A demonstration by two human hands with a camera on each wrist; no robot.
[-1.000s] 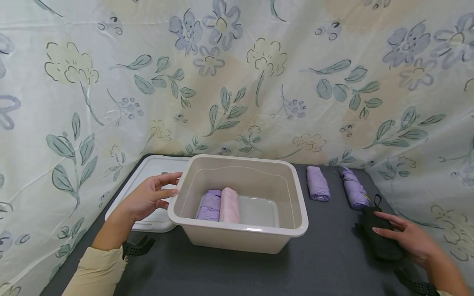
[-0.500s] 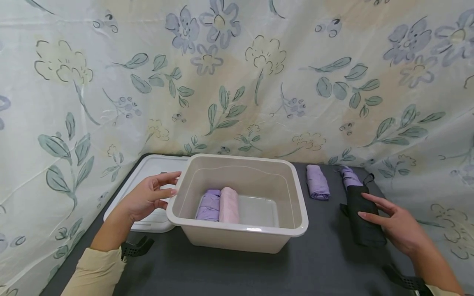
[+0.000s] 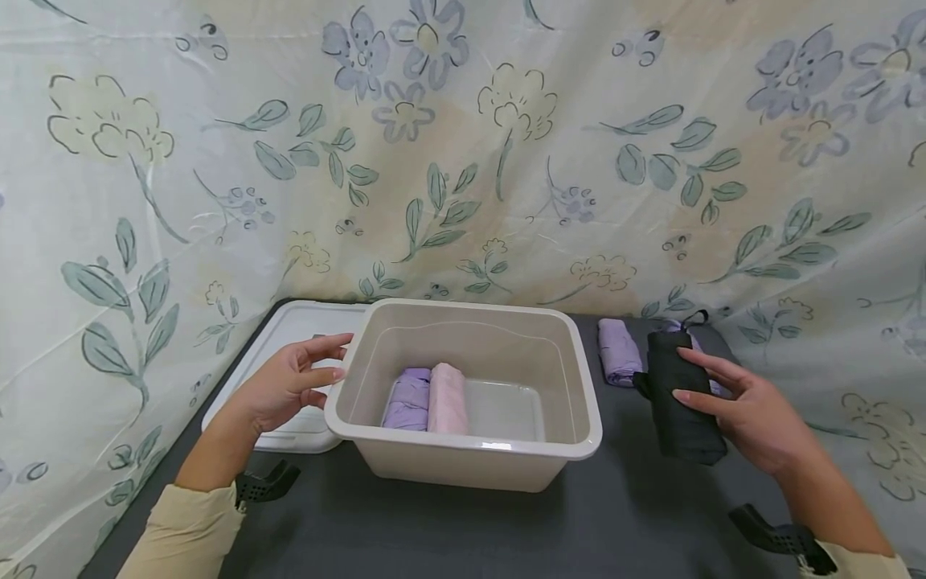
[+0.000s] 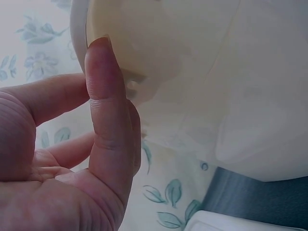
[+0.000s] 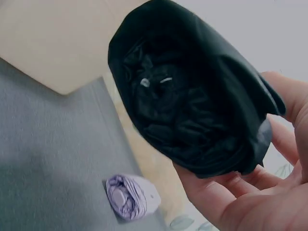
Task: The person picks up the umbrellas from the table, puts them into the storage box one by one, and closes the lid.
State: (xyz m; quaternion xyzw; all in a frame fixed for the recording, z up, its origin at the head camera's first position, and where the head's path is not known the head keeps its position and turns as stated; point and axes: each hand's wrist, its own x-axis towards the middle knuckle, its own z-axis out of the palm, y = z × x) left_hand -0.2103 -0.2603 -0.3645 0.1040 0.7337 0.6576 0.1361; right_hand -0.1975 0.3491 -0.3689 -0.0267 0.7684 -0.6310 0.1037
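My right hand (image 3: 755,418) grips a folded black umbrella (image 3: 683,402), raised above the table to the right of the bin. Its strap loop sticks up at the far end. The right wrist view looks into the open end of its dark cover (image 5: 202,96). My left hand (image 3: 285,384) touches the outer left rim of the beige plastic bin (image 3: 463,466) with relaxed fingers. Inside the bin, a rolled purple umbrella (image 3: 408,400) and a rolled pink one (image 3: 448,400) lie side by side at the left.
A rolled purple umbrella (image 3: 619,352) lies on the dark table (image 3: 434,535) right of the bin. Another is mostly hidden behind the black one. A white lid (image 3: 304,438) lies left of the bin. A floral curtain (image 3: 463,161) hangs behind.
My right hand has lifted the black umbrella and carried it left toward the bin, now overlapping the far-right purple umbrella. My left hand has stayed at the rim.
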